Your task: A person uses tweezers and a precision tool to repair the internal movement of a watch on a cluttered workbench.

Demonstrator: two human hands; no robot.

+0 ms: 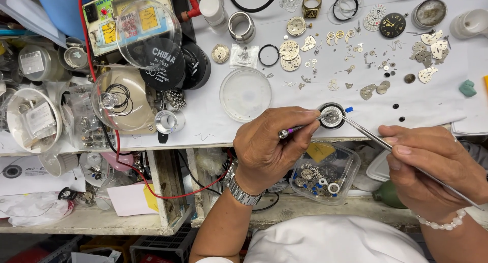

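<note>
Right now the left hand (272,143) pinches a thin screwdriver (300,128) with a purple band, fingers closed tight on the shaft, tip aimed at the round watch movement (332,115) sitting in a dark holder at the bench edge. Right hand (432,164) grips long steel tweezers (373,139), fingers narrow on the shank, tips touching the movement's right rim. To do this well, I'd judge: keep both wrists braced on the bench edge, light tweezer pressure, driver near upright so it doesn't slip. Farther out: 1 clear round dish (245,94) left of the movement, loose plates and gears (356,54) scattered on the white mat (213,115), black dial (392,24) top right, a clear tub of parts (325,174) below the bench edge.
</note>
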